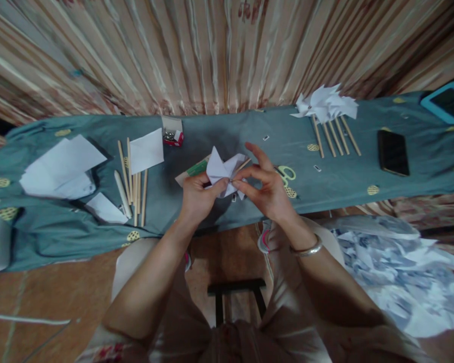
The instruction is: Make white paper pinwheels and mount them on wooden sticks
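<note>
A white paper pinwheel is in my left hand, its folded blades pinched between thumb and fingers. My right hand has its thumb and index finger pressed together at the pinwheel's centre. Whatever small thing sits between those fingertips is too small to make out; the other right fingers are raised. A short length of wooden stick shows beside the blades, near the right fingers. Under the hands lies a green and tan card. Green-handled scissors lie just beyond my right hand, partly hidden by it.
Left on the cloth-covered table are paper sheets, several sticks, a white pen-like tool, and an open box of small metal pieces. Right are finished pinwheels, a phone, and a bag of pinwheels below.
</note>
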Available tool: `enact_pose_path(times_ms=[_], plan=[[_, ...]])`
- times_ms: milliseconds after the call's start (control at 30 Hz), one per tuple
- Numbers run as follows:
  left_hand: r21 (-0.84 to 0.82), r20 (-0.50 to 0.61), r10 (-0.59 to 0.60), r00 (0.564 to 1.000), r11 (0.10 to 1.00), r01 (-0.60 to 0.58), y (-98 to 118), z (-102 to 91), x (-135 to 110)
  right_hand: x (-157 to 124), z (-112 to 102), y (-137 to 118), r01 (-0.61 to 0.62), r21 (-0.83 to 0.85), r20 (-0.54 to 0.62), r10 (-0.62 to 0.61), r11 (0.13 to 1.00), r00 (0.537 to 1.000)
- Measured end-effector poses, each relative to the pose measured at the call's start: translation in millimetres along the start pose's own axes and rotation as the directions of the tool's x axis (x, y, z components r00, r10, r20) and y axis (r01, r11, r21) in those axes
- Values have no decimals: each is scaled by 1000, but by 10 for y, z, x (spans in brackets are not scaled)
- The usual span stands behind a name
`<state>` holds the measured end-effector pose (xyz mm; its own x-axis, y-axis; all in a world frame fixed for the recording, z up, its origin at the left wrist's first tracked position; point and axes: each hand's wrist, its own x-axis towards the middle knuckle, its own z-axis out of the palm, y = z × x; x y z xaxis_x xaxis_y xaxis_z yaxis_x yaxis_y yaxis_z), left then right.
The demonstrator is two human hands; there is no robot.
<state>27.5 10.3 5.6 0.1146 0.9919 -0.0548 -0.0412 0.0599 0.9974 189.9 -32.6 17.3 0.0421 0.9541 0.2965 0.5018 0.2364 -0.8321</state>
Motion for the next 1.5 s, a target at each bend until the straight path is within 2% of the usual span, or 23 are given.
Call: enact_pose_path(times_ms=[267,667,833,1167,1500], plan=[[-30,23,-5,1000,1000,6,-33,-13,-14,8,6,-23,-9,27,-1,9,1000,1000],[-2,44,10,999,1000,-10,-33,-21,-15,6,22,83,76,40,-31,-75,996,997],[18,46,18,999,1000,-19,-39,-23,-11,10,29,86,44,92,-35,-40,995,999],[49,90,62,994,997,-67,-41,-39,-1,16,67,161,-58,334,23,54,941,998],[52,79,57,995,997,-62,-68,-43,-1,22,63,140,-40,321,15,37,946,999]])
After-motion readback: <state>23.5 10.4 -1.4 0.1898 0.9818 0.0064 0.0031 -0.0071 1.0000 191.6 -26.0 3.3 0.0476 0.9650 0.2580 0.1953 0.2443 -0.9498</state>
